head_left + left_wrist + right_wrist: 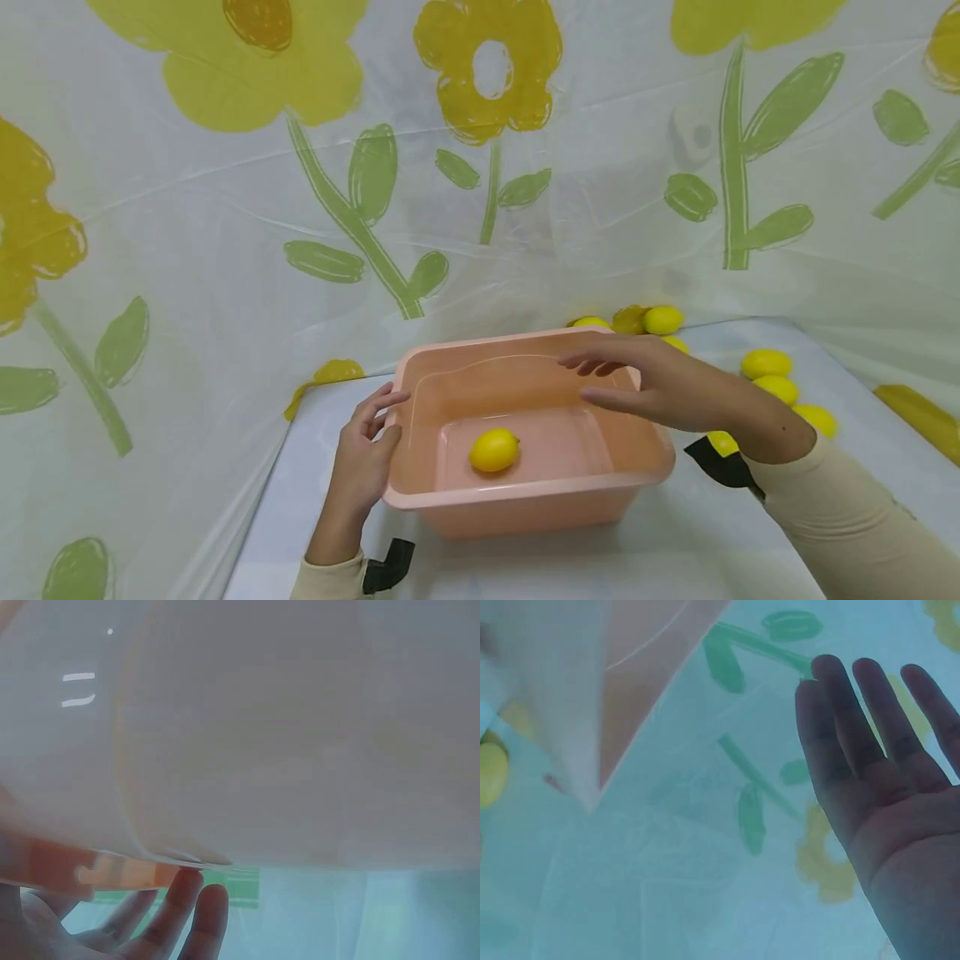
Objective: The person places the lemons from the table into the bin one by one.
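Nearest the lens, low in the frame, both sleeved forearms reach in over the white counter [525, 567]. At lower left the left hand [360, 462] curls loosely against the rim of the pink plastic basin [420, 500], apparently steadying it. Right of centre the right hand [660, 387] hovers flat over the basin, fingers straight and empty, pointing left. One lemon [494, 450] lies on the basin floor at centre frame, its long axis roughly left-right, nub toward the right. More loose lemons [767, 363] sit at centre right, beside the floral curtain [225, 250].
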A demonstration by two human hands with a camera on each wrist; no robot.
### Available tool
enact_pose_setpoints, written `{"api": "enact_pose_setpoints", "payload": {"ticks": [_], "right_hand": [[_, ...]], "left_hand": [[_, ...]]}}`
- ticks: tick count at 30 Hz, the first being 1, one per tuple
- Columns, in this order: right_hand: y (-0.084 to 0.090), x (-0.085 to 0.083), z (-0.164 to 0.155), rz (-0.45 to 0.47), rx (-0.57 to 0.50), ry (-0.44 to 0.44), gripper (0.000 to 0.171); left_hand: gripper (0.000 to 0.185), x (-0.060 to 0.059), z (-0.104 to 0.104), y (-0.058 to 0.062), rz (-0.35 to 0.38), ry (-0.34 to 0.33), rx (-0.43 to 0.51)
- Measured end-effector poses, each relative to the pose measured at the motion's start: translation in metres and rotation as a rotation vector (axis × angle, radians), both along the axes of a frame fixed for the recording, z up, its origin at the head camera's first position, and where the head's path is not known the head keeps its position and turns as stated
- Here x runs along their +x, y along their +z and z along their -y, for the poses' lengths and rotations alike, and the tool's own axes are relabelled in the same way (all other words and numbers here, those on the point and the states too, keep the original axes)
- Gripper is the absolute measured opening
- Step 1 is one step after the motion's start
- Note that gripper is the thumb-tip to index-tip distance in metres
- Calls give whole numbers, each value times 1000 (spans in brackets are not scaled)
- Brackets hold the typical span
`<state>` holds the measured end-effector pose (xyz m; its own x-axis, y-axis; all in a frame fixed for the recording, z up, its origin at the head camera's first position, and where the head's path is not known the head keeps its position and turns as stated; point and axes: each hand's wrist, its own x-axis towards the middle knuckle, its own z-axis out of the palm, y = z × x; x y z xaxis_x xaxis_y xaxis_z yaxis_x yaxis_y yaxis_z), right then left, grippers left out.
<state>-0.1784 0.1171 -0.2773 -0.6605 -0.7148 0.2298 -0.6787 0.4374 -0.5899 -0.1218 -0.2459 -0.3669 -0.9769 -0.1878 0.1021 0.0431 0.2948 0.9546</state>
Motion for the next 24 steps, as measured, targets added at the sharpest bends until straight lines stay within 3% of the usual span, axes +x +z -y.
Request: {"api": "enact_pose_setpoints", "payload": {"ticks": [6,14,20,24], "right_hand": [[-31,11,-24,-100,-137,-100,32],[-65,23,-48,-35,-187,-271,27],[-82,31,-67,39,-224,-482,24],[-92,32,-78,86,-221,-522,23]], "left_hand": [[39,4,1,-2,19,12,-10],[38,3,1,-4,18,21,-15],[38,-1,-1,-3,-6,5,-6],[37,-1,-1,-2,12,24,-27]]}}
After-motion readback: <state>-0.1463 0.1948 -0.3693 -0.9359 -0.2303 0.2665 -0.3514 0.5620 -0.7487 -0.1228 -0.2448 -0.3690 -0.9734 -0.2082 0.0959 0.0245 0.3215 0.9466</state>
